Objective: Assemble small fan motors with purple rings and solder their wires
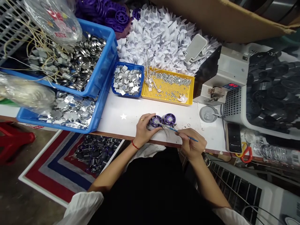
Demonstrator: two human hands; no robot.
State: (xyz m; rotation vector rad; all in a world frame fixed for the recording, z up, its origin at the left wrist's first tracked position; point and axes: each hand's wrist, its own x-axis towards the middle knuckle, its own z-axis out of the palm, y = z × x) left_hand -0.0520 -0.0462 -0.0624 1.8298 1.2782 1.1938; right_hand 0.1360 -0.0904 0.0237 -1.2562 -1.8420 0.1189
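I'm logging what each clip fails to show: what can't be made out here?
All in the head view:
- Tip of the thin blue tool in the right hand: too small to tell whether it touches the purple-topped part.
- That part's side: partly hidden by the left hand.
- Some contents of the upper blue bin: covered by a plastic bag.
- Cardboard box: cut off by the top edge.

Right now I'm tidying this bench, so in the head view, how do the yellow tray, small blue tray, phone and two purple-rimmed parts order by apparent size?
Largest to smallest:
1. Yellow tray
2. Small blue tray
3. Phone
4. Left purple-rimmed part and right purple-rimmed part: too alike to rank
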